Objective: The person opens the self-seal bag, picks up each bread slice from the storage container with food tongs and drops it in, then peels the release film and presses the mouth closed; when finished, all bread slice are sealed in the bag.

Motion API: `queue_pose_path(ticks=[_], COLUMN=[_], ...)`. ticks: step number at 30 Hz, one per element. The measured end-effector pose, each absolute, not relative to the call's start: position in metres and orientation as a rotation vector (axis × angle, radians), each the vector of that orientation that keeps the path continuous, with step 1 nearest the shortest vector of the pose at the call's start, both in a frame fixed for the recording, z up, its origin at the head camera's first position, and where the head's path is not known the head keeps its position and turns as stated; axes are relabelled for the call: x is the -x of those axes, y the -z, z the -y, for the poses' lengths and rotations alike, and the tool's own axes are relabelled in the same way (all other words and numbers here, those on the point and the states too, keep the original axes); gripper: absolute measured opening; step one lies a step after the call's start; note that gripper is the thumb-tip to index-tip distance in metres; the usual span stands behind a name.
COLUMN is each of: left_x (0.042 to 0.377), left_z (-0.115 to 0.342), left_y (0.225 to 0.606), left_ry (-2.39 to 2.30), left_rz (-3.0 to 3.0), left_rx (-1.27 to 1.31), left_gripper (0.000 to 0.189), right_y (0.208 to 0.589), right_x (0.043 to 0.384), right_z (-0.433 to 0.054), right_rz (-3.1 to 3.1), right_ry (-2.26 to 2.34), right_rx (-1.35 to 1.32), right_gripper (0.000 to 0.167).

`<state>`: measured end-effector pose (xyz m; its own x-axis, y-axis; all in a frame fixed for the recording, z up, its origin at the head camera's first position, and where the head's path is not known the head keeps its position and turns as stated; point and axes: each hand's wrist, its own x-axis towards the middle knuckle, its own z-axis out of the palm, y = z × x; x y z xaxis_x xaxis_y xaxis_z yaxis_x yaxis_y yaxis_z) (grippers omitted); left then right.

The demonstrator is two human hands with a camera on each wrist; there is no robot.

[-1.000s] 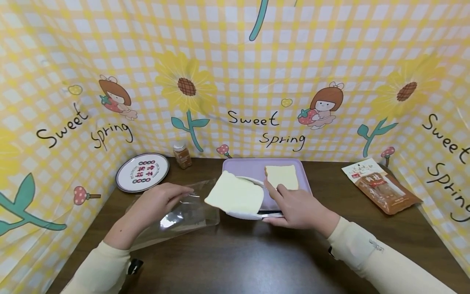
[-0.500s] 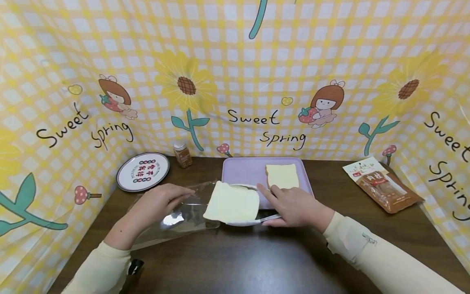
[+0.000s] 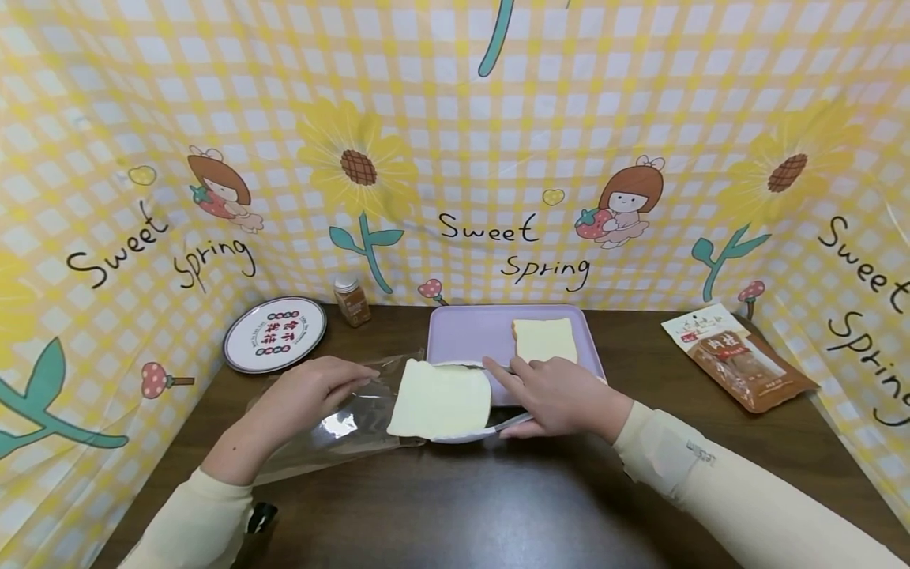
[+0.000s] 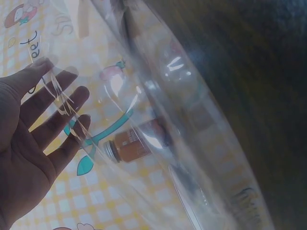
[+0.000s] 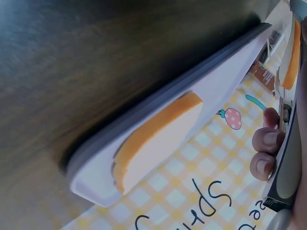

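Observation:
My left hand [image 3: 320,391] pinches the upper edge of a clear plastic bag [image 3: 341,450] between thumb and fingers; the left wrist view shows the bag's film [image 4: 148,91] stretching away from the fingertips. My right hand [image 3: 554,395] grips a pair of tongs [image 3: 465,435], whose handle [image 5: 290,167] appears in the right wrist view. Between the tongs' pale arms lies a square bread slice [image 3: 441,399], its left edge overlapping the bag's right end in the head view. A second bread slice [image 3: 543,338] rests on the purple tray [image 3: 469,332], behind my right hand.
A round plate with printed characters [image 3: 273,333] lies at the back left, beside a small spice jar [image 3: 351,302]. On the right is a brown and white food packet [image 3: 742,363]. A yellow checked cloth [image 3: 455,118] hangs around the dark table [image 3: 498,506].
My right hand has moved left and slightly nearer with the tongs and bread slice, bringing the slice flatter and over the bag's right end. My left hand stays in place.

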<state>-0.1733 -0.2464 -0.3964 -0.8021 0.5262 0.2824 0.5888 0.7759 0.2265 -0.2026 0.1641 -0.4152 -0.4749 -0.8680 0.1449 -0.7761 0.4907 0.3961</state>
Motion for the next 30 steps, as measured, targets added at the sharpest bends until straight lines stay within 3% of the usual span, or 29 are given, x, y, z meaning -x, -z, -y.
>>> queue_pose_path(ticks=[30], left_x=[0.171], left_z=[0.243], left_y=[0.399], left_ry=[0.429], left_rz=[2.747], left_rx=[0.879], left_gripper=[0.026], right_y=[0.403], right_x=[0.218], right_z=[-0.145], right_rz=[2.416], right_ry=[0.474], right_rx=[-1.477], right_gripper=[0.102])
